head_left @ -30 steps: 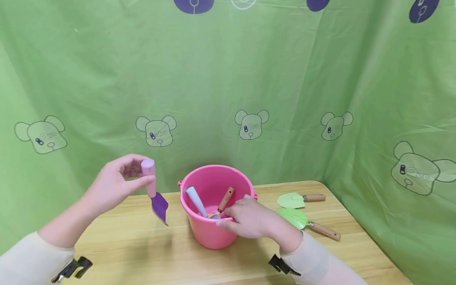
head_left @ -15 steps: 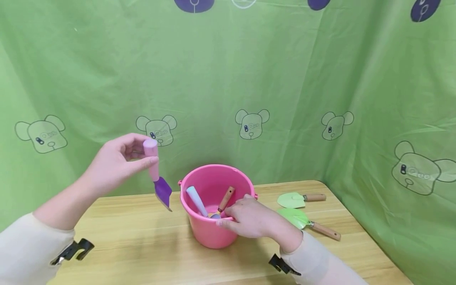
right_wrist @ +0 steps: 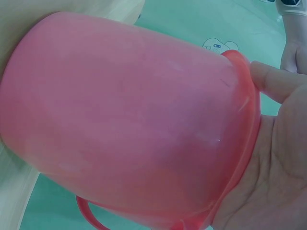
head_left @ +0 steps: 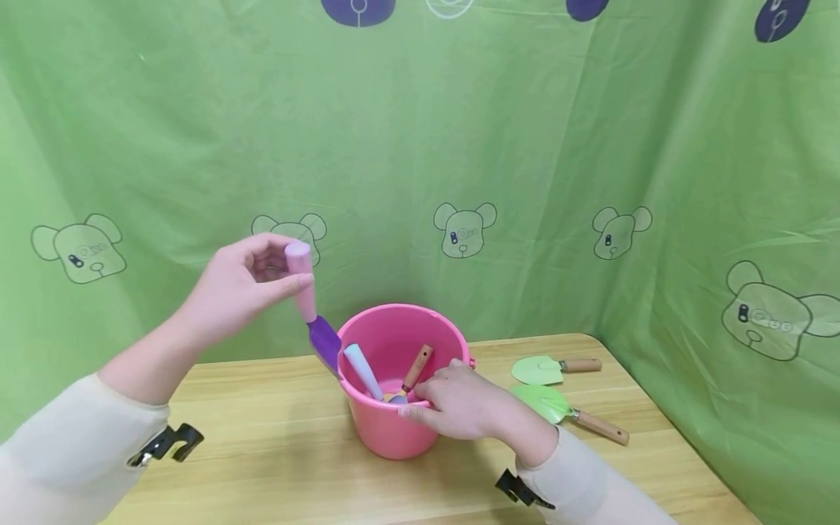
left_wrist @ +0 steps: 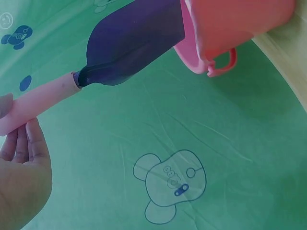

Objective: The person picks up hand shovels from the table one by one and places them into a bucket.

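Observation:
My left hand (head_left: 239,281) pinches the pink handle (left_wrist: 43,100) of a small hand trowel between thumb and fingers. Its purple blade (head_left: 324,341) points down and right, with the tip right at the left rim of the pink bucket (head_left: 394,430). In the left wrist view the blade overlaps the bucket's mouth. My right hand (head_left: 456,401) grips the bucket's near right rim, thumb outside and fingers over the edge inside. A tool with a pale blue handle (head_left: 363,370) and one with a wooden handle (head_left: 417,367) lean inside the bucket; their lower ends are mostly hidden.
To the right on the wooden table (head_left: 262,452) lie a light green trowel (head_left: 538,370) and a brighter green one (head_left: 543,401), both wooden-handled. A green curtain (head_left: 394,146) with bear drawings hangs close behind and along the right side.
My left hand has risen and moved right with the trowel, bringing its blade from beside the bucket to the rim. The right hand and bucket have stayed in place.

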Action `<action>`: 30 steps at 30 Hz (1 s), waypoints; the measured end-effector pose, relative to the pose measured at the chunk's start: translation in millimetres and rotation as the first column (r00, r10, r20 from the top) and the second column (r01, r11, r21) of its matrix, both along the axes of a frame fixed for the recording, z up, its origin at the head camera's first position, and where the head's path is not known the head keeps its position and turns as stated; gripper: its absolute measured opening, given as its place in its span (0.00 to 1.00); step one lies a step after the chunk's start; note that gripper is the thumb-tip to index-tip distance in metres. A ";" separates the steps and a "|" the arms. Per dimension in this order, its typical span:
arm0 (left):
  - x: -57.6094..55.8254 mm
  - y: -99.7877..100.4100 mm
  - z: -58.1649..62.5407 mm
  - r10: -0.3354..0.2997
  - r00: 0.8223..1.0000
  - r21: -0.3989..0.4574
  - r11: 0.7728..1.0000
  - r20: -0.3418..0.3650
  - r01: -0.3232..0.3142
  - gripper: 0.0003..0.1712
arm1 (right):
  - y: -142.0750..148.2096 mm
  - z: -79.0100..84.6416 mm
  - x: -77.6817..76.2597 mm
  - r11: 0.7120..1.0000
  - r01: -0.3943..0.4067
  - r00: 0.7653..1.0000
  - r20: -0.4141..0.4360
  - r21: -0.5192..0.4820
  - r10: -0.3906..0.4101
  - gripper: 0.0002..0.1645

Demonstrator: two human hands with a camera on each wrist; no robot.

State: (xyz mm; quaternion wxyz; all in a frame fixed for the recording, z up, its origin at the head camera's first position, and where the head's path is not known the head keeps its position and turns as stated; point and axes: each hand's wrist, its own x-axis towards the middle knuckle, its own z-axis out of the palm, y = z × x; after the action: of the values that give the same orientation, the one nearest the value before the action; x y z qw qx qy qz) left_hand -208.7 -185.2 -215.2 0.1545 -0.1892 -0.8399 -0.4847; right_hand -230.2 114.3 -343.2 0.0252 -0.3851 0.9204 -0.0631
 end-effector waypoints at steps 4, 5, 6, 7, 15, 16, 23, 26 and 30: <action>-5.4 3.5 -0.1 -0.006 1.000 0.039 0.999 0.006 0.006 0.24 | 0.5 -0.6 -0.2 1.000 0.003 1.000 0.000 -0.004 -0.003 0.32; -6.7 4.3 -0.2 -0.005 1.000 0.046 0.999 0.008 0.004 0.24 | 0.5 -0.6 -0.1 1.000 0.004 1.000 0.001 -0.005 -0.004 0.32; -8.1 4.9 -0.6 -0.009 1.000 0.053 0.999 0.006 0.008 0.24 | 0.6 -0.5 0.0 1.000 0.005 1.000 0.002 -0.006 -0.005 0.32; -9.5 5.7 -1.0 -0.012 1.000 0.056 0.998 0.004 0.012 0.24 | 0.7 -0.4 0.0 1.000 0.005 1.000 0.002 -0.006 -0.005 0.33; -19.1 16.2 -7.1 -0.041 0.999 0.084 0.996 0.030 0.038 0.26 | 1.3 -1.4 -0.6 1.000 0.007 1.000 -0.006 -0.004 -0.007 0.33; -19.8 17.3 -8.3 -0.046 0.998 0.091 0.995 0.034 0.043 0.26 | 1.3 -1.6 -0.8 1.000 0.005 1.000 -0.010 -0.004 -0.005 0.33; -25.1 24.9 -18.3 -0.065 0.997 0.114 0.992 0.051 0.059 0.25 | 0.4 -1.7 -1.3 1.000 -0.002 1.000 -0.007 -0.008 0.002 0.33; -27.6 28.8 -23.1 -0.068 0.996 0.118 0.991 0.063 0.060 0.25 | 0.2 -1.4 -1.1 1.000 0.000 1.000 -0.006 -0.006 0.000 0.32; -31.6 33.1 -30.9 -0.058 0.995 0.112 0.992 0.077 0.049 0.25 | 0.0 -1.5 -0.9 1.000 0.000 1.000 -0.004 -0.009 0.000 0.32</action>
State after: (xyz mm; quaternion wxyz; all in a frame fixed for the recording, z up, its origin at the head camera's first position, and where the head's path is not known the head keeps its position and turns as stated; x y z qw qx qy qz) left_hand -240.3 -152.1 -246.1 0.1177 -0.1834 -0.8119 -0.5416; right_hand -231.0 114.3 -344.8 0.0217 -0.3854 0.9201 -0.0666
